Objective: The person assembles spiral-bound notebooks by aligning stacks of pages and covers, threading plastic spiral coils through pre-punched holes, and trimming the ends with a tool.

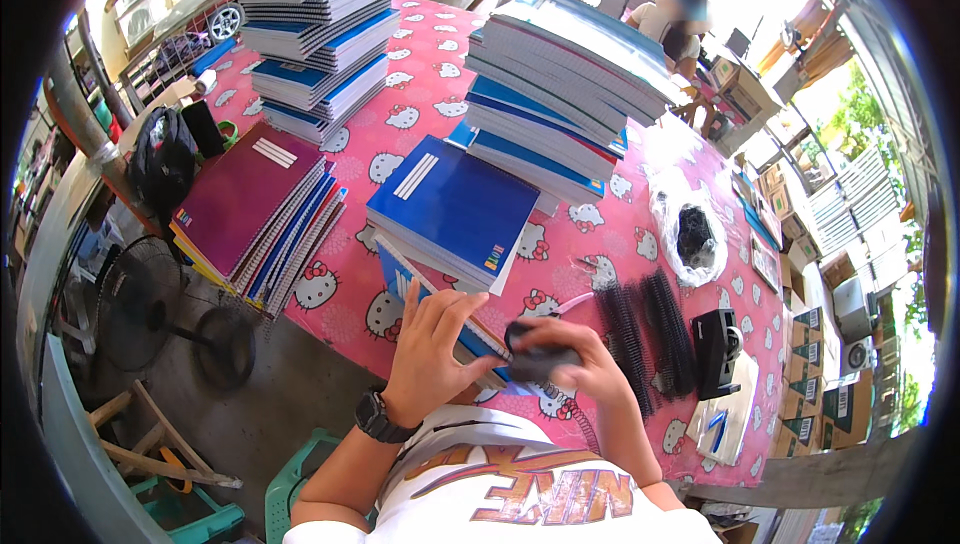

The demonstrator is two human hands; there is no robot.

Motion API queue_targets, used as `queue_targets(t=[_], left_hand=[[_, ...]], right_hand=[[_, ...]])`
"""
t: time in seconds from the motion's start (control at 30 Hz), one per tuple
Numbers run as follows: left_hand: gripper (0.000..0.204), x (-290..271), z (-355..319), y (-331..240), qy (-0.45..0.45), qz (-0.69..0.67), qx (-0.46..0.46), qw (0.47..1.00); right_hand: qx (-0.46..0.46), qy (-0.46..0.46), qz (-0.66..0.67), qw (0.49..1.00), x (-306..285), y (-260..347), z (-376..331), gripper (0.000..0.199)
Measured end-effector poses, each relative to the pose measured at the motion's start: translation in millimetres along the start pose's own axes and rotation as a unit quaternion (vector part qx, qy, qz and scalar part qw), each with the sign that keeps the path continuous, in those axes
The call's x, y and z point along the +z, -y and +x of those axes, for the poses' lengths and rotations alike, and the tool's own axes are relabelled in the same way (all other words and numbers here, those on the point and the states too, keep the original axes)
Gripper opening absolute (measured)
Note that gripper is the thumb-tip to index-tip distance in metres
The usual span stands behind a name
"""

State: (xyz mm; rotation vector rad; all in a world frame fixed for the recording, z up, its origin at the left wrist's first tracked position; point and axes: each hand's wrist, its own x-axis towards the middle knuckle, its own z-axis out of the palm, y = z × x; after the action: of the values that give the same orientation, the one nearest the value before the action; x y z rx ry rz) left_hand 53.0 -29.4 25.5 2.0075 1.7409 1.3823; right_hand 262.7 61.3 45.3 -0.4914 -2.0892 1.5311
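My left hand (435,349), with a black watch on the wrist, grips a blue-covered notebook (397,270) along its near edge. The fingers lie over it and the thumb presses by its spine. My right hand (585,354) is closed around a dark, rounded handheld thing (543,352) at the notebook's right end; motion blurs it and I cannot make out its kind. Just beyond the held notebook lies a stack of blue notebooks (455,206). Black plastic binding coils (665,334) lie right of my right hand.
Tall notebook stacks (325,44) (570,74) rise at the back. A maroon-topped pile (245,194) sits left. To the right are a plastic bag of black coils (690,234), a tape dispenser (716,352) and a blue pen (718,426). A fan (140,289) stands left; a person (670,29) sits far off.
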Motion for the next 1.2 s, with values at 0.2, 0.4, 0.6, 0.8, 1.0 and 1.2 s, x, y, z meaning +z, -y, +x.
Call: queue_targets(t=[0.2,0.4,0.6,0.8,1.0,1.2], left_hand=[[0.088,-2.1,0.6,2.1,-0.010,-0.026,-0.001,1.000],[0.090,-4.1,3.0,4.6,-0.012,-0.038,-0.007,0.999],[0.091,-7.5,2.0,5.7,-0.001,-0.047,-0.014,0.999],[0.099,-8.3,18.0,14.7,-0.081,0.028,0.006,0.996],[0.099,22.3,-5.3,118.4,-0.041,-0.307,-0.167,0.936],[0.091,47.8,-41.1,51.6,-0.195,-0.117,-0.185,0.956]], right_hand=[[0.021,0.014,0.127,0.992,3.4,7.1,7.3,0.071],[0.079,-0.028,-0.015,0.996,6.8,1.8,23.2,0.073],[0.168,-0.052,-0.208,0.962,0.8,-11.3,35.2,0.060],[0.188,-0.054,-0.046,0.980,2.0,-41.4,18.9,0.066],[0.053,-0.055,0.259,0.963,13.0,-38.1,12.4,0.076],[0.088,-0.043,0.177,0.979,-9.0,-31.0,-17.3,0.083]])
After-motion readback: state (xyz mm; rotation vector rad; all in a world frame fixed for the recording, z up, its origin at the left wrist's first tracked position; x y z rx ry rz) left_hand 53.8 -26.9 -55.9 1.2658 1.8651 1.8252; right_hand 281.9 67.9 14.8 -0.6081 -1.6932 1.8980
